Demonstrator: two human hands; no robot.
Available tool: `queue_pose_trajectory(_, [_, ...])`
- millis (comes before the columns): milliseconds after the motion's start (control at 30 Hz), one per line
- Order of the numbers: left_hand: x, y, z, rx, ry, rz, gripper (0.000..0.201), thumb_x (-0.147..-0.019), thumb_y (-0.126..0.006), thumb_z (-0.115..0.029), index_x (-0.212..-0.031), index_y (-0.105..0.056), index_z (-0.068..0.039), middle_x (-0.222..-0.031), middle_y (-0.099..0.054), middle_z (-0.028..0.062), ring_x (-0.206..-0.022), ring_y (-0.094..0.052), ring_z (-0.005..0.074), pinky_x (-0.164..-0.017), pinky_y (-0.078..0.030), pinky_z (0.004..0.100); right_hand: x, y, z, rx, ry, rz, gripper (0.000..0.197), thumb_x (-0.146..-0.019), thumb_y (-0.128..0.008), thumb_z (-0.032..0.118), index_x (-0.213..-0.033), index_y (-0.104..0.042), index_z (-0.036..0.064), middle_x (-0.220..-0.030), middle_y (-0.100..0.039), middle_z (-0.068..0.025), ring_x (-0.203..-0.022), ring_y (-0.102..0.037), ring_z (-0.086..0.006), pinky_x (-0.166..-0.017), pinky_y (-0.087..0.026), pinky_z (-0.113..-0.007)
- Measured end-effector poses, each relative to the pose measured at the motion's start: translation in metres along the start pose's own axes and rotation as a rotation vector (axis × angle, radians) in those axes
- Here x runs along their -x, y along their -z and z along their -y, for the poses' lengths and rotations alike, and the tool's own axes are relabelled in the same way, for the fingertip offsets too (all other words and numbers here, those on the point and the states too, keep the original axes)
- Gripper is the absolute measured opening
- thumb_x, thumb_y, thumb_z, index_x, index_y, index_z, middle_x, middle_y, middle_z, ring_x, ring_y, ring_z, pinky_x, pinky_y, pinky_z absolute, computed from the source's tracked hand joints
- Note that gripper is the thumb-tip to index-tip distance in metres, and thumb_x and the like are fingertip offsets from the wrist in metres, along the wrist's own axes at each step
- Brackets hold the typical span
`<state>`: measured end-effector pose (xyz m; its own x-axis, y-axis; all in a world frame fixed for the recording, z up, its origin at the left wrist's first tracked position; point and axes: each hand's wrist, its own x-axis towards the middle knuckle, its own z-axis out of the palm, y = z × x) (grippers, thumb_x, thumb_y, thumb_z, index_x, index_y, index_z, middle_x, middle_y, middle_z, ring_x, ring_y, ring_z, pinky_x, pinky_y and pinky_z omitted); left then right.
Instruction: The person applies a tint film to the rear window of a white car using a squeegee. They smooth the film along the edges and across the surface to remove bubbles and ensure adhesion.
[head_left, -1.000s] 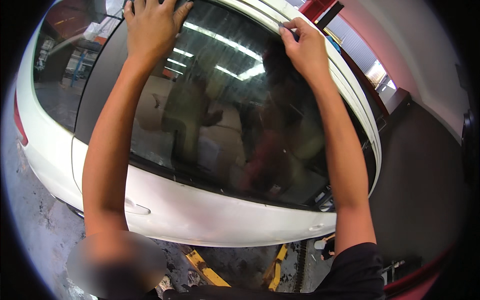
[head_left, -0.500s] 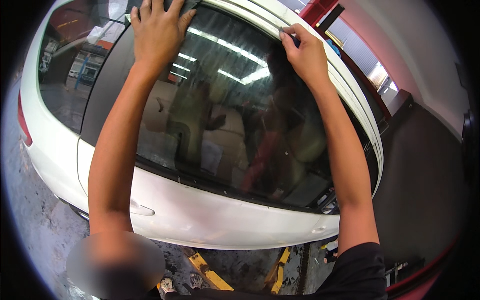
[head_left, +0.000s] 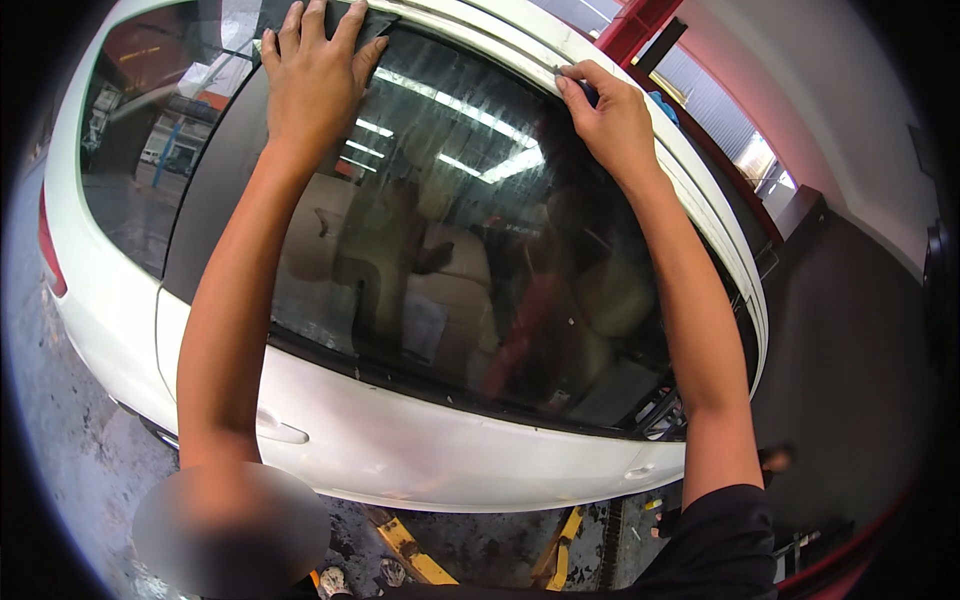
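Note:
A white car (head_left: 530,460) stands in front of me, its dark side window (head_left: 440,290) reflecting ceiling lights. My left hand (head_left: 315,90) lies with fingers spread at the window's upper left corner, over the black pillar trim (head_left: 222,185). At the top edge of the glass, my right hand (head_left: 615,115) pinches a small dark blue tool (head_left: 589,94). Most of that tool is hidden by the fingers, so its kind is unclear. Its tip meets the seam between the glass and the white roof frame (head_left: 520,40).
Yellow metal lift arms (head_left: 410,548) lie low beneath the car's side, near my shoes (head_left: 333,580). Behind the roof rises a red post (head_left: 638,28). A door handle (head_left: 283,430) juts out below my left forearm. Dark stains mark the floor (head_left: 110,430).
The car sits slightly lower in the picture. My right hand has shifted a little along the top edge, still pinching the tool. A small blurred shape appears beside my right elbow.

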<state>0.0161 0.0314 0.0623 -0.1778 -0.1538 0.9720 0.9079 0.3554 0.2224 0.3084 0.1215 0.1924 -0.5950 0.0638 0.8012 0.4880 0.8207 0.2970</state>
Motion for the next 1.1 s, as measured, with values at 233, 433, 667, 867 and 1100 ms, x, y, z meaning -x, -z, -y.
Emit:
queue_pose_trajectory(233, [0.003,-0.002,0.005,0.033,-0.035,-0.013,0.054,-0.101,-0.061,-0.052,-0.145,-0.061,-0.022,-0.151,-0.054,0.0165,-0.145,-0.044,0.0374,-0.117,-0.03,0.0607,-0.004,0.006,-0.028,-0.144,0.063,0.103,0.027,-0.095,-0.071,0.033,-0.107,-0.078,0.01,-0.087,-0.074,-0.0176,-0.083,-0.073,-0.0323,-0.075,-0.054,-0.04])
queue_pose_trajectory(433, [0.004,-0.005,0.009,0.018,-0.041,-0.03,0.051,-0.101,-0.063,-0.05,-0.143,-0.062,-0.021,-0.15,-0.054,0.0166,-0.143,-0.046,0.0379,-0.116,-0.033,0.0609,-0.011,0.011,-0.007,0.019,0.09,0.118,0.025,-0.095,-0.069,0.034,-0.107,-0.078,0.0128,-0.081,-0.074,-0.0141,-0.078,-0.071,-0.034,-0.073,-0.054,-0.042])
queue_pose_trajectory(667, [0.0,-0.008,0.011,0.032,-0.069,-0.051,0.051,-0.101,-0.062,-0.05,-0.143,-0.062,-0.021,-0.149,-0.056,0.0167,-0.143,-0.047,0.0384,-0.115,-0.034,0.0604,-0.016,0.003,-0.031,-0.218,0.133,0.092,0.026,-0.096,-0.069,0.036,-0.109,-0.078,0.0148,-0.073,-0.069,-0.0138,-0.069,-0.067,-0.0327,-0.069,-0.052,-0.042])
queue_pose_trajectory(867, [0.002,-0.007,0.011,-0.015,-0.07,-0.066,0.052,-0.101,-0.063,-0.051,-0.143,-0.062,-0.021,-0.148,-0.056,0.0166,-0.142,-0.048,0.0384,-0.115,-0.035,0.0594,-0.017,0.012,-0.012,0.037,0.162,0.131,0.024,-0.097,-0.067,0.035,-0.109,-0.077,0.0157,-0.081,-0.073,-0.0155,-0.079,-0.071,-0.0356,-0.073,-0.053,-0.046])
queue_pose_trajectory(1100, [-0.007,-0.002,0.006,0.018,-0.084,-0.058,0.052,-0.1,-0.063,-0.05,-0.142,-0.062,-0.02,-0.147,-0.057,0.0155,-0.142,-0.049,0.0383,-0.115,-0.035,0.0588,-0.026,-0.002,-0.005,-0.005,0.124,0.056,0.024,-0.098,-0.067,0.034,-0.109,-0.076,0.0144,-0.086,-0.074,-0.0177,-0.085,-0.072,-0.0394,-0.077,-0.055,-0.046])
